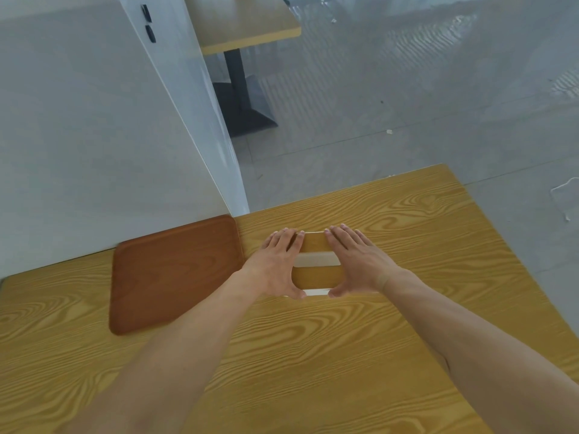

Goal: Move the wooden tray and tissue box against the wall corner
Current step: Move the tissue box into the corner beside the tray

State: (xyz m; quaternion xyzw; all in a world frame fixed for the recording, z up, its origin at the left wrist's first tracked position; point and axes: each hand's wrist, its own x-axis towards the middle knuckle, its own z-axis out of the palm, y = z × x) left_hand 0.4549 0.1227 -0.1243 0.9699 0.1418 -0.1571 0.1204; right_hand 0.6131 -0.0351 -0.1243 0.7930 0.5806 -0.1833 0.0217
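**Both hands on the tissue box, tray at the wall**

The person's left hand (275, 264) and right hand (357, 261) clasp the tissue box (316, 277) from its two short sides. Each grip is closed on the box: the fingers lie flat over the top near the far edge, and the thumbs press in at the near edge, almost meeting there. Between the hands the top of the box shows as wood-coloured panels with a pale strip across the middle and a white band along the near side. The box rests on the desk (313, 355), toward the far edge and roughly midway along it.

The wooden tray (175, 274) lies flat on the desk just to the left of the box, close to the left hand but not touching the box as far as can be seen. It is reddish brown with rounded corners. Its far edge sits against the white wall (94, 136) at the desk's far left, and its far right corner reaches the point where the wall turns away from the desk.

Both bare forearms stretch out from the near edge of the desk toward the box. Beyond the far edge is a grey floor (407, 104), and farther back stands another table (244, 23) on a dark post.
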